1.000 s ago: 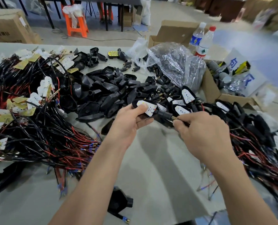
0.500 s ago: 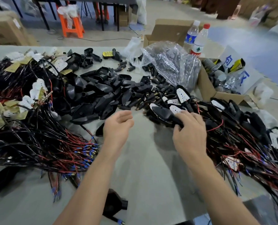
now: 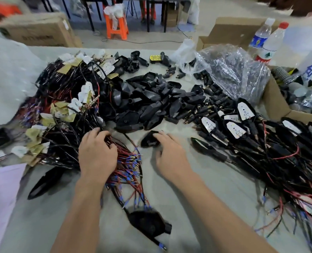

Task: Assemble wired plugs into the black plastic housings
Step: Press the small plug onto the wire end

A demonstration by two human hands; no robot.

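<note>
The pile of black housings [image 3: 151, 106] lies in the middle of the grey bench [image 3: 206, 179], many shells heaped one over another. Just in front of this pile lies one loose housing [image 3: 148, 141]. The right hand [image 3: 169, 156] is bent over it, fingers on top and thumb below, so it pinches this piece; the picture is a little blurred here.

To the left of the pile spreads the wire bundle [image 3: 66, 114], black cables with white and yellowish tags, whose red wires end in blue tips. The left hand [image 3: 97, 154] lies on the near edge of the bundle, fingers curled into the wires and gripping some.

To the right of the pile is a heap of wired plugs [image 3: 242, 128] with white perforated plates, their cables running toward the bench edge. Small plug bodies with brass tips lie between this heap and the pile. Nearer to the person than the pile, one more black housing [image 3: 148, 223] lies alone with wires going into it.

Behind the pile, to the right, stand a crumpled clear plastic bag [image 3: 230, 70], an open cardboard box [image 3: 275, 99] and two water bottles [image 3: 268, 44]. Far behind the pile, on the concrete floor, are an orange stool [image 3: 116, 24], dark table legs and a brown carton [image 3: 40, 30].
</note>
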